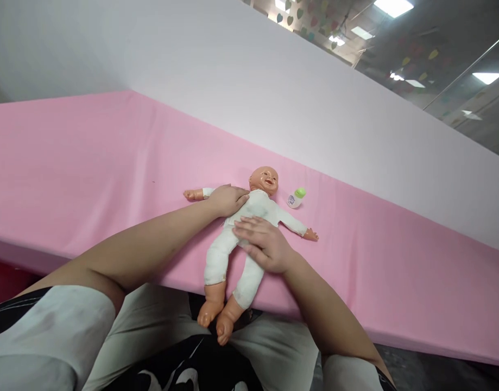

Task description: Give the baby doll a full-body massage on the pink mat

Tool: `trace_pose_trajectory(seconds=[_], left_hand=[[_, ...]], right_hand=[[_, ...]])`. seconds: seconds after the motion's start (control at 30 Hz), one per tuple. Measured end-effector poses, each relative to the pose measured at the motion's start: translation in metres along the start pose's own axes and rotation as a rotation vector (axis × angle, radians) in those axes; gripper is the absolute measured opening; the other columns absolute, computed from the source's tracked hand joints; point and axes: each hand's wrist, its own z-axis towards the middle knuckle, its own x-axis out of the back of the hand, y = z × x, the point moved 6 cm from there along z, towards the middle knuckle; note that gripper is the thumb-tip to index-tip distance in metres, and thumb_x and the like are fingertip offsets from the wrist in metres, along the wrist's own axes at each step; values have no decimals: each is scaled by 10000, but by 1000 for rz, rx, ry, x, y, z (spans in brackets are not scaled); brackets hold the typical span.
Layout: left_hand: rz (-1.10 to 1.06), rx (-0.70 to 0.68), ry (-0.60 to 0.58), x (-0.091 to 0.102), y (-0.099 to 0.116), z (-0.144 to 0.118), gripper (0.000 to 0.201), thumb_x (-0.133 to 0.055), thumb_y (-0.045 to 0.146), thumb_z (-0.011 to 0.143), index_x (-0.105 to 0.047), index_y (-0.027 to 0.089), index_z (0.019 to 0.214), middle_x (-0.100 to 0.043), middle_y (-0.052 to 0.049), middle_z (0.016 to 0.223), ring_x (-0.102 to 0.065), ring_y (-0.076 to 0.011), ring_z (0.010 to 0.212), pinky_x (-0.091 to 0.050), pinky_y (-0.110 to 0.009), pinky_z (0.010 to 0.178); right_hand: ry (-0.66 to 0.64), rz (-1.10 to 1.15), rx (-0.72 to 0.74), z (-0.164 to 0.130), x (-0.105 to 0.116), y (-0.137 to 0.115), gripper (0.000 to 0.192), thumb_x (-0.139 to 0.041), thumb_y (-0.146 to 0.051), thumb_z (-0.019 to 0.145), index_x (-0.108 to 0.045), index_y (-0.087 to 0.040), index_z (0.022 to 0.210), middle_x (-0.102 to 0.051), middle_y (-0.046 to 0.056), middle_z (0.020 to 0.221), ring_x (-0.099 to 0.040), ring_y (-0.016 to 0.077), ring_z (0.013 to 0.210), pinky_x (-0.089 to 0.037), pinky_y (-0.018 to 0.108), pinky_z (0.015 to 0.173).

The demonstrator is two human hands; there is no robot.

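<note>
Your left hand [228, 199] lies flat on the baby doll [249, 217]'s shoulder, your right hand [263, 244] spread over its belly. The doll lies face-up on the pink mat [90, 179], feet overhanging the edge. It looks light and soft-bodied with hard limbs; hold the torso.

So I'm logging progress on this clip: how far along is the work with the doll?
Done: the doll lies face up on the pink surface, dressed in white, feet past the edge. In hand: the left hand rests on its shoulder, the right hand on its belly. Untouched: the small bottle beside its head.
</note>
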Motion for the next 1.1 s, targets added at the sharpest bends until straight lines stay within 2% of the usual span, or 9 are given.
trace_pose_trajectory(seconds=[0.13, 0.33, 0.43, 0.57, 0.67, 0.73, 0.87, 1.0, 1.1], left_hand=[[73, -26, -4, 1, 4, -1, 575, -268, 487, 1089, -633, 283, 1483, -683, -29, 1475, -656, -269, 1332, -441, -424, 1180], [92, -67, -3, -1, 10, -1, 599, -260, 462, 1097, -582, 211, 1537, -639, -74, 1525, -647, -283, 1348, -460, -425, 1161], [88, -82, 2, -2, 11, -1, 597, -273, 474, 1098, -560, 217, 1555, -626, -70, 1541, -621, -271, 1384, -441, -412, 1184], [82, -90, 8, -3, 11, -1, 604, -266, 499, 1100, -571, 222, 1541, -636, -80, 1528, -628, -279, 1371, -436, -431, 1192], [78, -108, 45, 1, 14, -2, 595, -288, 471, 1096, -615, 169, 1492, -664, -118, 1484, -640, -303, 1343, -452, -459, 1175], [76, -145, 100, 7, 22, -6, 565, -326, 448, 1088, -662, 145, 1427, -687, -142, 1439, -648, -313, 1321, -451, -478, 1173], [-36, -390, 145, 17, 64, -30, 457, -461, 430, 1043, -722, 167, 1309, -736, -138, 1335, -682, -311, 1238, -492, -483, 1120], [-268, -759, -93, 12, 117, -68, 412, -503, 437, 1044, -728, 220, 1312, -762, -104, 1307, -686, -271, 1252, -479, -427, 1156], [-200, -781, -227, 0, 129, -77, 473, -537, 493, 1035, -674, 254, 1419, -681, -91, 1469, -556, -299, 1448, -273, -490, 1311]], right_hand=[[-106, -41, 0, 3, -12, -5, 569, -624, -529, 983, -615, -251, 1480, -590, 87, 1580, -475, 283, 1537, -223, 559, 1325], [-190, -129, -196, 3, -8, 24, 792, -633, -701, 943, -490, -280, 1599, -408, 110, 1707, -263, 376, 1634, 16, 701, 1308], [-184, -143, -305, 1, -2, 48, 790, -550, -733, 979, -445, -295, 1628, -263, 98, 1767, -160, 379, 1662, 19, 724, 1296], [-90, -141, -468, -10, 7, 87, 689, -424, -646, 1060, -385, -304, 1656, -205, 71, 1788, -120, 344, 1675, -43, 723, 1300], [32, -140, -605, -22, 18, 110, 658, -365, -567, 1088, -358, -258, 1669, -258, 96, 1774, -232, 323, 1650, -189, 649, 1312], [90, -172, -701, -29, 25, 118, 617, -332, -520, 1099, -400, -240, 1645, -425, 118, 1699, -416, 319, 1560, -318, 583, 1277], [68, -265, -865, -36, 31, 122, 501, -299, -409, 1093, -593, -260, 1470, -726, 112, 1354, -677, 332, 1221, -521, 491, 1048], [57, -302, -903, -33, 31, 119, 457, -347, -305, 1048, -638, -258, 1398, -766, 102, 1233, -709, 308, 1098, -532, 413, 934], [73, -284, -902, -34, 30, 120, 487, -372, -279, 1028, -621, -286, 1446, -771, 85, 1251, -710, 292, 1102, -516, 384, 920]])
